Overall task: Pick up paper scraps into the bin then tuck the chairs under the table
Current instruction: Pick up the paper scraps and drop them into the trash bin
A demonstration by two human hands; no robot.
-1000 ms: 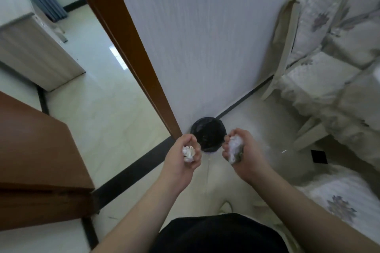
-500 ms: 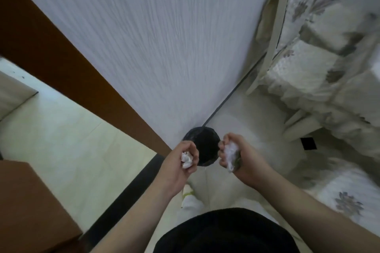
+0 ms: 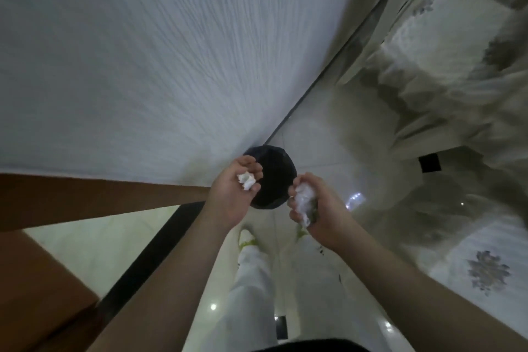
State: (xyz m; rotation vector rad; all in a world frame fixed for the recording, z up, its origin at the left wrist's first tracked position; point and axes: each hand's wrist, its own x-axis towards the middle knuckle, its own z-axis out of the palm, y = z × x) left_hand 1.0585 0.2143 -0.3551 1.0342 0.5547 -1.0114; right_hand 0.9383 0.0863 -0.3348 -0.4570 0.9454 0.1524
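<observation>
A round black bin stands on the pale floor against the white wall. My left hand is just left of the bin's rim and grips a small crumpled white paper scrap. My right hand is at the bin's right edge and grips a larger crumpled white scrap. Both hands hover at the bin's near side, and the left one covers part of its rim. What lies inside the bin is too dark to make out.
A white wall rises right behind the bin, with a brown door frame to the left. A brown wooden surface fills the lower left. Fabric-covered seating with a floral pattern crowds the right side. My legs and shoes stand before the bin.
The view has swung right and down as I stepped closer to the bin. Both hands have stayed in front of me with their paper scraps and now flank the bin.
</observation>
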